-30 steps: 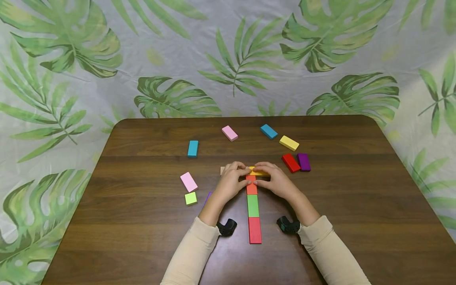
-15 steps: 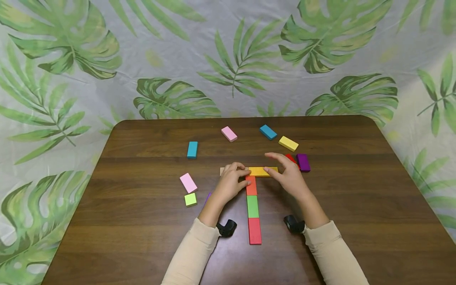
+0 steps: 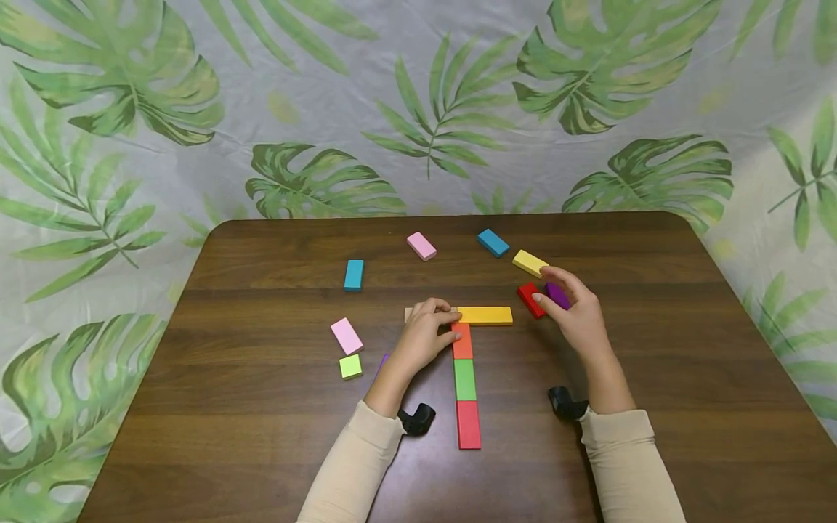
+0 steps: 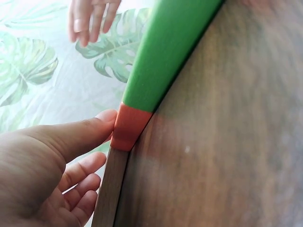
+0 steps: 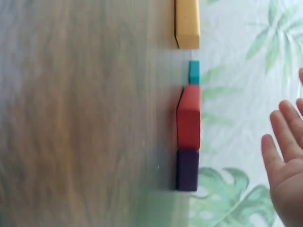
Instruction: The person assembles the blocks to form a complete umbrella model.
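Flat coloured blocks form a T on the table. Its stem runs from an orange-red block [image 3: 462, 345] through a green block [image 3: 465, 380] to a red block [image 3: 468, 425]. A yellow-orange block [image 3: 485, 315] makes the right arm; a plain wooden block [image 4: 111, 184] lies to the left, mostly under the left hand [image 3: 423, 335]. That hand's thumb touches the orange-red block's side, its other fingers relaxed at the wooden block. With fingers spread and nothing held, the right hand [image 3: 575, 314] hovers by a purple block [image 3: 558, 295] and a loose red block [image 3: 530, 300].
Around the T lie pink blocks [image 3: 421, 246], blue blocks [image 3: 354, 275], a pale yellow block [image 3: 530, 263] and a small lime block [image 3: 350, 366]. A purple piece [image 3: 382, 361] peeks out beside the left wrist. Leaf-patterned cloth [image 3: 431, 109] hangs behind the table [image 3: 261, 436].
The right hand has left the yellow-orange block, uncovering it, and moved right to the red and purple blocks. The left hand has stayed in place.
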`<state>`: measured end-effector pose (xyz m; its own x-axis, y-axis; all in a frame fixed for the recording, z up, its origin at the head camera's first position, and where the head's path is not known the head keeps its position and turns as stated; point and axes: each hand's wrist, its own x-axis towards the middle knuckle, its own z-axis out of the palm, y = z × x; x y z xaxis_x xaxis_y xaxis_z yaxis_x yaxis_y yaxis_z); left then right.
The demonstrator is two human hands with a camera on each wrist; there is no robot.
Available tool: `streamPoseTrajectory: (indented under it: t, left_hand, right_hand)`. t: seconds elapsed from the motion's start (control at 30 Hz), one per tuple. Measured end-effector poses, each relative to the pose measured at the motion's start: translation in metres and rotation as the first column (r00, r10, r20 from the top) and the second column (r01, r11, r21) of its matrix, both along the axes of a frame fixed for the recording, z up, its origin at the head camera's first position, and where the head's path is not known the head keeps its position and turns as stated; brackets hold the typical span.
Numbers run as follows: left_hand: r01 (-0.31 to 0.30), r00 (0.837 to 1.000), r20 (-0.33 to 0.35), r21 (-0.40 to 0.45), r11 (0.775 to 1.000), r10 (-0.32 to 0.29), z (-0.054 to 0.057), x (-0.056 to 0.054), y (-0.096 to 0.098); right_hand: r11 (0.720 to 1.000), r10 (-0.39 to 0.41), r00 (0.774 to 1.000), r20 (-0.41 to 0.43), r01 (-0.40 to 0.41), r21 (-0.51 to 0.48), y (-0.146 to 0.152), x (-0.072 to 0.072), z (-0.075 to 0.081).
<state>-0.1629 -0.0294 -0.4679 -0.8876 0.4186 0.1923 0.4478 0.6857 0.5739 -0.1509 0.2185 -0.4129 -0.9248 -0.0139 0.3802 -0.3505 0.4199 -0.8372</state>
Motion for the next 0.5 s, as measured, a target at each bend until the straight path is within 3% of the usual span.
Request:
streamPoseTrajectory:
  t: [0.1,0.27,0.5]
  left_hand:
    - [-0.004,1.0,0.008,0.006,1.0,0.004,0.0,0.0,0.0]
    - [-0.002,1.0,-0.001,0.004,1.0,0.002,0.0,0.0,0.0]
    - [-0.001,1.0,0.005,-0.001,1.0,0.001,-0.001,0.001,-0.001]
  right_hand:
    - [1.0,-0.003,1.0,0.027,0.004,-0.029,0.011,-0.002,-0.004]
    - [1.0,-0.02,0.997,0.074,0.019,0.013,0.028,-0.005,-0.012]
    - [0.999,0.025,0.987,0.16,-0.03,0.033,0.058,-0.016,-0.041]
